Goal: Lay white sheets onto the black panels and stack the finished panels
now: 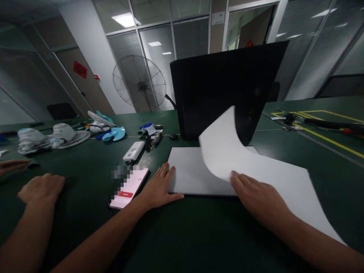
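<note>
White sheet [220, 148] sits in the grip of the right hand [257, 191], whose fingertips press together on its near edge; the thumb is hidden, so its place cannot be told. The back of that hand faces up, the fingers pointing forward and to the left. Behind it the wrist runs nearly straight into the right forearm [309, 235], which slants in from the lower right.

The left hand [160, 187] lies palm down at the left edge of a white board [189, 172], its fingers loosely extended forward and its thumb spread away to the right, along the near corner. The left forearm [110, 231] reaches up from the lower left, passing just beside a pink phone [133, 185].

The sheet's left part curls up above the board, in front of a black monitor [224, 87]; the rest stretches right, beyond the right forearm. Farther left, another person's curled hand [42, 187] rests over the green table [182, 239], well apart from the sheet.
</note>
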The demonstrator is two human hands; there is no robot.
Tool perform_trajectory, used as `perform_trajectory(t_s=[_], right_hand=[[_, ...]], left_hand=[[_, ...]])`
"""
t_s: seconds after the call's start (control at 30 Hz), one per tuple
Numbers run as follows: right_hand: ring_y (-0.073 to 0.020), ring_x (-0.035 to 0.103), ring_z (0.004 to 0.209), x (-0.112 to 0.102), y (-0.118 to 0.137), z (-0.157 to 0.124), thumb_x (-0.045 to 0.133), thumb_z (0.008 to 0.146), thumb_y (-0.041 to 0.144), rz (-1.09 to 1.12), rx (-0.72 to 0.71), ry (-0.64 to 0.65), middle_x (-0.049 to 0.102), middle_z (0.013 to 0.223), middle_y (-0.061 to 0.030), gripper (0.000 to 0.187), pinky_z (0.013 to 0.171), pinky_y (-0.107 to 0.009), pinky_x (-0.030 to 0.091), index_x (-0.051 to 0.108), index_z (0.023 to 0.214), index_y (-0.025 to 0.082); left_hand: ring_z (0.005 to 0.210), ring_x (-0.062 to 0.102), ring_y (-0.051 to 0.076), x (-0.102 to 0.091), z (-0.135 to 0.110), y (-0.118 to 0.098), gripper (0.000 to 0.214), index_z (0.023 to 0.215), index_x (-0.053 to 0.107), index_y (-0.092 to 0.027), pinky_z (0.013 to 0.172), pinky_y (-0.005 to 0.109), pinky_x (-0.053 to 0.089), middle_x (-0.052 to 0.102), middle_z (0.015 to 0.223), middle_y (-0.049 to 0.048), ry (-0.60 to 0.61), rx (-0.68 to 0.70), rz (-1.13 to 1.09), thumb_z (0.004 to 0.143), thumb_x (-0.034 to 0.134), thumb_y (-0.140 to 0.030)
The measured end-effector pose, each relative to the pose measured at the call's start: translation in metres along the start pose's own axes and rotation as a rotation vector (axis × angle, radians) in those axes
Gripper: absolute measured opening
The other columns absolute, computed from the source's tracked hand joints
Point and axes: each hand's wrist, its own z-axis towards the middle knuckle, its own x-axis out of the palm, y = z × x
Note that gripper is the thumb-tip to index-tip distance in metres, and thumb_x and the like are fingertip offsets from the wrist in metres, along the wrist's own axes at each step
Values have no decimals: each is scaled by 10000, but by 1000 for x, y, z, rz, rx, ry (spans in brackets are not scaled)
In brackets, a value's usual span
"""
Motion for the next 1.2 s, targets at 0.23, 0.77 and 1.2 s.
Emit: perform_trajectory(t_s=[0.23, 0.77, 1.2], right_hand=[[-322, 581, 1281, 22, -1, 6, 458, 983, 285, 32, -127, -12, 594, 1418, -88, 427, 1002, -584, 536, 619, 1378, 272], [-293, 385, 1456, 7, -19, 7, 539, 974, 544, 297, -167, 115, 349, 1621, -22, 628, 1173, -566, 370, 393, 1562, 376], [-277, 601, 1186, 7, -25, 9, 590, 970, 443, 39, -285, -95, 611, 1361, -91, 425, 922, -497, 551, 627, 1365, 289]], left_hand=[[1540, 227, 373, 3, 3, 13, 1009, 1624, 183, -115, 1245, 548, 218, 205, 1681, 160, -68, -81, -285, 913, 256, -826], [1516, 295, 352, 10, 11, 11, 667, 1573, 336, -95, 1218, 550, 298, 228, 1669, 161, -96, -90, -105, 1019, 373, -465], [1530, 244, 312, 7, 13, 8, 590, 1573, 365, -147, 1226, 522, 285, 236, 1667, 146, -73, -30, 22, 1049, 322, -413]])
